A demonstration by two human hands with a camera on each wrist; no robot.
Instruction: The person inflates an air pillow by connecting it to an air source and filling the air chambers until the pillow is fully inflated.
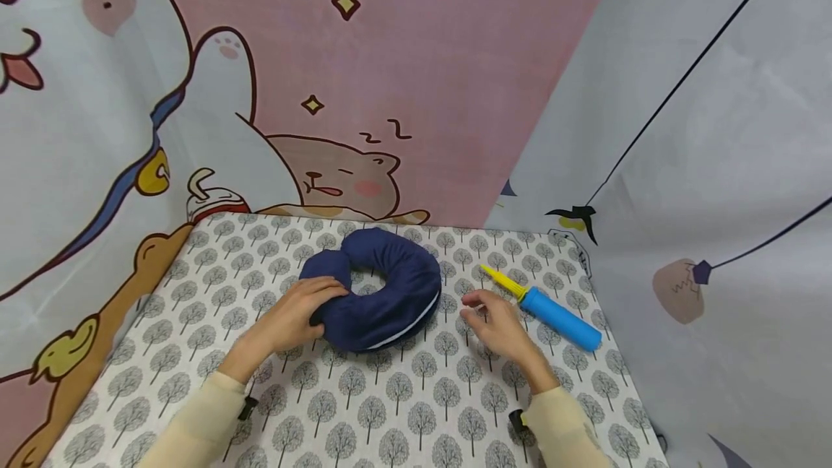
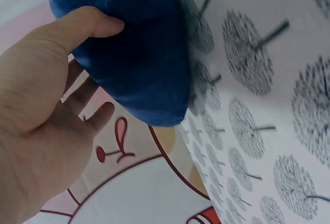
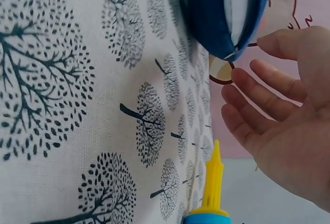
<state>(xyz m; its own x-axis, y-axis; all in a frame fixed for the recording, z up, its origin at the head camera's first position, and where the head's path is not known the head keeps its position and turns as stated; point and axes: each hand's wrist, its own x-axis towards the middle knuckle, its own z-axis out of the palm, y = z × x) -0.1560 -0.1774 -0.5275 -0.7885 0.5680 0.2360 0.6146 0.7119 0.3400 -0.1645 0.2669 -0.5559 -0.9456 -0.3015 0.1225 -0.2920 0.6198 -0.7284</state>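
Observation:
A navy U-shaped neck pillow [image 1: 396,313] lies on the tree-print cloth, a pale strip along its near right side. My left hand [image 1: 295,318] grips its left end; in the left wrist view, the thumb [image 2: 98,24] presses one face of the pillow [image 2: 144,69] while the other fingers go partly behind it. To the right of the pillow my right hand [image 1: 499,325] hovers with loosely bent fingers, holding nothing. The right wrist view shows a gap between those fingers [image 3: 263,92] and the pillow's edge. A hand pump [image 1: 560,318], blue with a yellow nozzle, lies just beyond the right hand.
The table's cloth [image 1: 354,410] carries a grey tree pattern. Behind it hangs a pink and white cartoon backdrop [image 1: 448,92], meeting the table's back edge. More printed fabric [image 1: 728,165] stands along the right side.

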